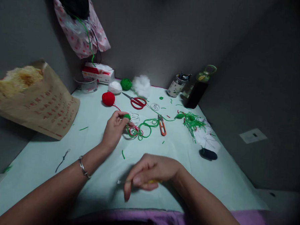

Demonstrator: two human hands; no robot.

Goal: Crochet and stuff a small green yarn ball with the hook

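Note:
My left hand [116, 127] pinches a small green crocheted piece [127, 116] above the middle of the table. Loops of green yarn [147, 127] and some red yarn lie beside and under it. Nearer to me, my right hand [149, 174] is closed around a thin tool with a yellow handle [151, 181], perhaps a crochet hook; its tip pokes out to the left, slightly blurred. Orange thread snips [162, 126] rest right of the yarn loops, and red-handled scissors [138, 103] lie behind them.
A paper bag with bread [47, 103] stands at the left. Yarn balls, white stuffing [141, 86] and a tissue box [99, 73] are at the back. A pen cup [176, 87], a dark bottle [196, 93], green tassels [193, 122] and a dark spool [208, 154] are at the right.

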